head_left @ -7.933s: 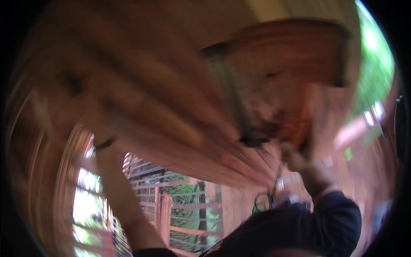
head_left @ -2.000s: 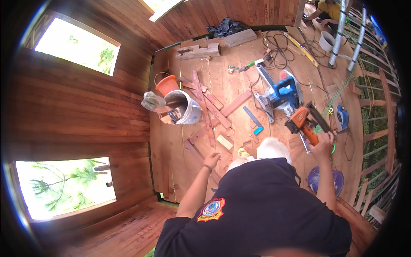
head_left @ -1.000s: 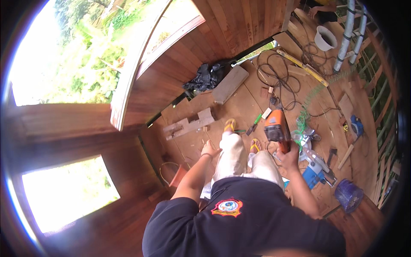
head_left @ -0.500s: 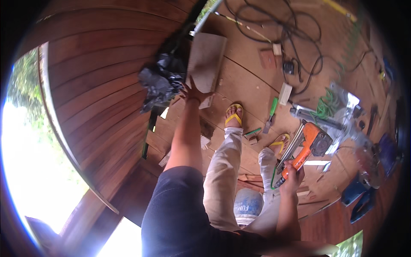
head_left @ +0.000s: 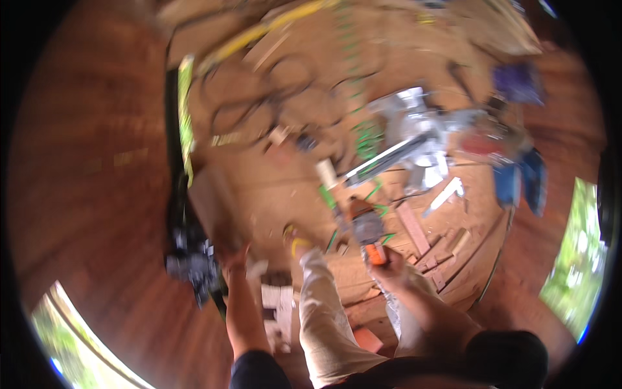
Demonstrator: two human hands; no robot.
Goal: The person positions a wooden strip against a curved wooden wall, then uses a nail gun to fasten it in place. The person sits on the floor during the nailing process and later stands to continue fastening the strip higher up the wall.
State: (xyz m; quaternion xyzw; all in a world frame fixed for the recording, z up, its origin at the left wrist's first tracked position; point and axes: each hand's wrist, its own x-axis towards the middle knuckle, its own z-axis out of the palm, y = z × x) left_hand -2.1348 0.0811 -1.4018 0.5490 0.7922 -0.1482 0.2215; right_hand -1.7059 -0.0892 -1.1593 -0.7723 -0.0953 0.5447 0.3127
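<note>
My right hand (head_left: pixel 387 267) grips the orange handle of a nail gun (head_left: pixel 368 227), held low in front of my right leg. Its grey and dark head points away from me. My left hand (head_left: pixel 234 254) reaches down at the near end of a brownish-grey board (head_left: pixel 215 201) by the left wall. Motion smears its fingers, so I cannot make out whether they grip the board or only touch it. Just left of that hand lies a crumpled black plastic bag (head_left: pixel 192 260).
A silver power saw (head_left: pixel 414 136) stands at the right, beside a coiled green air hose (head_left: pixel 368 139). Black cable (head_left: pixel 259 107) loops over the wooden floor (head_left: pixel 259 181). Wood offcuts (head_left: pixel 440 259) lie at the right. Blue things (head_left: pixel 520 178) sit farther right. A plank wall (head_left: pixel 97 162) rises at the left.
My view has swung to the right, blurring the scene. The nail gun has turned from slanting right to pointing ahead, still in my right hand. My left hand stays by the board.
</note>
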